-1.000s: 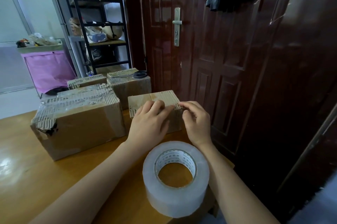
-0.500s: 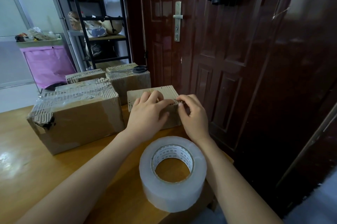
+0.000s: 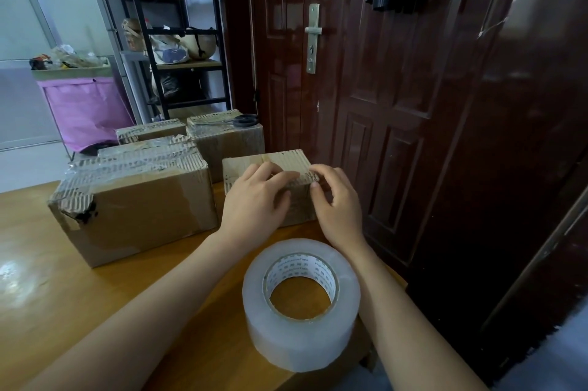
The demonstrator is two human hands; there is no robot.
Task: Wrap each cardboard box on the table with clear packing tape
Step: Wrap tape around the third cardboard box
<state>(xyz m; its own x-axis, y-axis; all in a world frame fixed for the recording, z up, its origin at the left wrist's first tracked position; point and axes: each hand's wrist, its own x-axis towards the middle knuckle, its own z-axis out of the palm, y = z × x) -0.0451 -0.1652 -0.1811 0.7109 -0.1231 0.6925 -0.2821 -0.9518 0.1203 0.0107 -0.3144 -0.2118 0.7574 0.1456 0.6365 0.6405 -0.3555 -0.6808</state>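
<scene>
The small cardboard box [image 3: 267, 164] sits by the table's [image 3: 41, 304] right edge, brown with a ribbed, peeled-looking top and a seam running down its middle. Both hands are on its near top edge: left hand [image 3: 254, 199] lies over the front with fingers fairly straight, pressing along the edge, and right hand [image 3: 337, 202] has curled fingertips on the right corner, thumb against the front face; can't tell if it's pinching tape or just cardboard. Big roll of clear packing tape [image 3: 300, 304] lies flat near the table's front edge, between the forearms. Just left of the small one is a larger box [image 3: 133, 206], shiny with tape, one top corner torn. Two more boxes [image 3: 222, 139] toward the far edge, scissors [image 3: 241, 120] on top of the right one.
</scene>
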